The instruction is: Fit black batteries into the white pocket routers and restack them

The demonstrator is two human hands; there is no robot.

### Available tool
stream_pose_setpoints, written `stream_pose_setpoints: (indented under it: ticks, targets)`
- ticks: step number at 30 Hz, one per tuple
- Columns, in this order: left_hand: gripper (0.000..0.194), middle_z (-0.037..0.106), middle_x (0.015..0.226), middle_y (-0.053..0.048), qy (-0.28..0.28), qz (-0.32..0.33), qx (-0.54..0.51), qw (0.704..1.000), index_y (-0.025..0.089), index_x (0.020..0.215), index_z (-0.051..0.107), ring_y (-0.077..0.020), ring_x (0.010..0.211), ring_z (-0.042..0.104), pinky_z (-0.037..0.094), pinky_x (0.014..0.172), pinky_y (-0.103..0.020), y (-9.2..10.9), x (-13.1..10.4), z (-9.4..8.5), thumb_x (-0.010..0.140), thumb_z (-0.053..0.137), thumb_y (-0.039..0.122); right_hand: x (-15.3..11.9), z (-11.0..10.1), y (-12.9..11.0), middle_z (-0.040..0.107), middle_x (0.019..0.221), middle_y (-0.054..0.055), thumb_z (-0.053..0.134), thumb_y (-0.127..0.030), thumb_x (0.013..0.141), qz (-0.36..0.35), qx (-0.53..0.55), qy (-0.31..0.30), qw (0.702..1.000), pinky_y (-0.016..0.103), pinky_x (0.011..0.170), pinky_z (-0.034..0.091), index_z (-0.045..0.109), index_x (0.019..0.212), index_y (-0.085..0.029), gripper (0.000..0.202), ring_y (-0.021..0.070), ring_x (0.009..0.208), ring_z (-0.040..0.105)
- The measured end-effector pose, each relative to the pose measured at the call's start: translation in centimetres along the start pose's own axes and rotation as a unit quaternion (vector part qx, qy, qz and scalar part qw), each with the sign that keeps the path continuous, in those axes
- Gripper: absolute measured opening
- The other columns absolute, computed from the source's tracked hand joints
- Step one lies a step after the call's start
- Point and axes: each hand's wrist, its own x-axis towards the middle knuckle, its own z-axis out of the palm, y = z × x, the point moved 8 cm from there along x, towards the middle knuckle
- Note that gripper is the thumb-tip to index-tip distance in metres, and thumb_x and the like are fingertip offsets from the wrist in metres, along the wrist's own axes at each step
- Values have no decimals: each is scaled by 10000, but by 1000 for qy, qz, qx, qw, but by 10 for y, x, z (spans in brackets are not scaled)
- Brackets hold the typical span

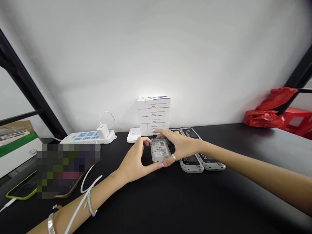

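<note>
Near the middle of the table, a small grey device point(160, 150) with rounded corners lies with a printed label and a square code facing up. My right hand point(181, 144) grips it from the right, fingers at its far edge and thumb at the near corner. On the other side my left hand point(136, 159) curves around it, fingertips at the far left corner and thumb along the near edge. The two thumbs meet there. Just right of my right hand lie two similar grey devices with black battery faces, a nearer one point(192, 164) and another one point(212, 162), partly hidden by my wrist.
Behind my hands stands a stack of white boxes point(154, 113), beside small white square items point(134, 135). A power strip point(87, 137) holds a white charger point(102, 131). Phones and a white cable point(83, 201) are at left. Red plastic bags point(265, 117) sit far right.
</note>
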Motion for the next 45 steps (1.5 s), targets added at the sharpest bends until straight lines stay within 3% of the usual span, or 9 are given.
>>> stream_pose_setpoints:
  ticks: [3, 8, 13, 16, 19, 26, 31, 40, 45]
  targets:
    - [909, 355, 1270, -134, -92, -1, -48, 995, 231, 1303, 240, -259, 1090, 444, 442, 882, -437, -3, 2, 16, 607, 729, 551, -21, 6, 2, 334, 1366, 90, 709, -616, 559, 5, -29, 6, 1000, 508, 972, 335, 153, 1443, -281, 1096, 354, 1243, 273]
    - [882, 363, 1325, -136, -153, 20, -110, 982, 252, 1314, 209, -286, 1210, 392, 381, 986, -487, 4, 4, 24, 647, 732, 492, -29, 9, 3, 342, 1380, 95, 701, -652, 555, 2, -2, -8, 1000, 489, 1015, 315, 218, 1433, -247, 1081, 335, 1261, 296]
    - [911, 375, 1313, -125, -122, 11, -80, 989, 257, 1328, 215, -279, 1155, 419, 385, 974, -496, 2, 3, 24, 626, 731, 527, -10, -19, 17, 446, 1326, 87, 517, -497, 823, -9, -23, 15, 1000, 409, 997, 368, 406, 1320, -192, 593, 255, 1200, 420]
    - [922, 371, 1311, -107, -135, 9, -67, 989, 271, 1330, 180, -250, 1140, 416, 389, 981, -463, -1, 2, 26, 634, 723, 538, 6, -19, 27, 427, 1345, 109, 579, -339, 760, 1, -119, -8, 993, 468, 1001, 342, 382, 1347, -175, 641, 297, 1205, 410]
    - [907, 351, 1311, -100, -151, 19, -48, 987, 274, 1324, 164, -229, 1135, 411, 404, 975, -422, -1, 2, 25, 651, 709, 544, 17, -14, 26, 452, 1333, 109, 555, -276, 760, -20, -133, -6, 991, 471, 1031, 301, 388, 1332, -160, 607, 280, 1213, 417]
    - [862, 349, 1306, -128, -165, 62, 17, 984, 233, 1324, 176, -247, 1105, 440, 417, 949, -434, 3, -1, 18, 682, 674, 521, 24, -15, 29, 484, 1310, 122, 639, -340, 735, 4, -93, -1, 996, 403, 997, 355, 235, 1427, -121, 830, 254, 1179, 462]
    - [820, 378, 1285, -116, -151, 78, 70, 983, 229, 1317, 208, -268, 1132, 427, 413, 943, -437, 2, 0, 12, 683, 663, 483, 26, -16, 33, 522, 1283, 81, 655, -477, 710, 39, -122, -16, 992, 466, 1019, 281, 311, 1403, -184, 827, 303, 1175, 442]
    - [800, 360, 1293, -111, -174, 94, 80, 977, 215, 1314, 192, -255, 1157, 407, 393, 979, -415, 3, -1, 13, 702, 645, 459, 29, -14, 26, 420, 1376, 118, 636, -403, 703, 32, -128, -21, 991, 460, 1004, 309, 155, 1459, -175, 924, 294, 1223, 419]
    - [796, 365, 1282, -117, -160, 106, 71, 979, 213, 1311, 208, -263, 1152, 410, 404, 964, -417, 3, -1, 12, 696, 650, 457, 32, -15, 31, 520, 1256, 111, 645, -458, 648, 77, -151, -20, 985, 498, 980, 279, 342, 1352, -162, 822, 325, 1124, 461]
